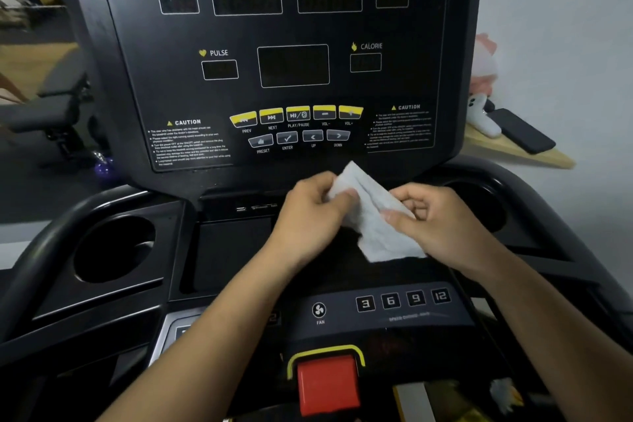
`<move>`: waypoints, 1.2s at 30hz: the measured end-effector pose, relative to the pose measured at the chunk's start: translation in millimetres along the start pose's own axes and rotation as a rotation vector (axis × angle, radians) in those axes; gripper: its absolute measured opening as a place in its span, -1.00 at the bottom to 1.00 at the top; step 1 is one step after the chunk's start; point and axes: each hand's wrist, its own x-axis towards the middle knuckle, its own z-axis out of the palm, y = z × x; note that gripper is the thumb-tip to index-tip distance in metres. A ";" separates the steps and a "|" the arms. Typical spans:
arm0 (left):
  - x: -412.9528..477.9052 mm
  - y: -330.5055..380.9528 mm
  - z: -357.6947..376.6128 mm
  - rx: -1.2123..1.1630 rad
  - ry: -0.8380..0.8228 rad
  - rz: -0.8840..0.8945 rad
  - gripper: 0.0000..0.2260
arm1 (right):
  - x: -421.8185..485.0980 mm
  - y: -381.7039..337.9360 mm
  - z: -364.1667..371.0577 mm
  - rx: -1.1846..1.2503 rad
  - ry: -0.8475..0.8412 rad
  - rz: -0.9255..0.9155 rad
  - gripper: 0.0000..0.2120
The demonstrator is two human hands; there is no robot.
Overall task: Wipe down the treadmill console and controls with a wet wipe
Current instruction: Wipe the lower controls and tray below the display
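A black treadmill console (137, 55) fills the view, with dark display windows up top and yellow media buttons (296, 114) lower down. A white wet wipe (371, 216) is held in the air just below the console's bottom edge. My left hand (308, 209) pinches its upper left corner. My right hand (442, 219) pinches its right edge. The wipe hangs partly folded between them, above the lower control deck with the speed keys (402, 300) and fan button (319, 311).
A red stop button (327, 384) in a yellow frame sits at the bottom centre. Cup holders (113, 247) flank the deck. A wooden shelf (534, 158) at right holds a black phone (520, 130) and a plush toy (483, 86). A weight bench (51, 103) stands at left.
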 end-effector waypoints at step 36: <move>-25.6 10.5 -4.3 0.074 -0.072 0.107 -0.60 | -27.0 -11.6 -3.1 0.015 0.047 0.029 -0.66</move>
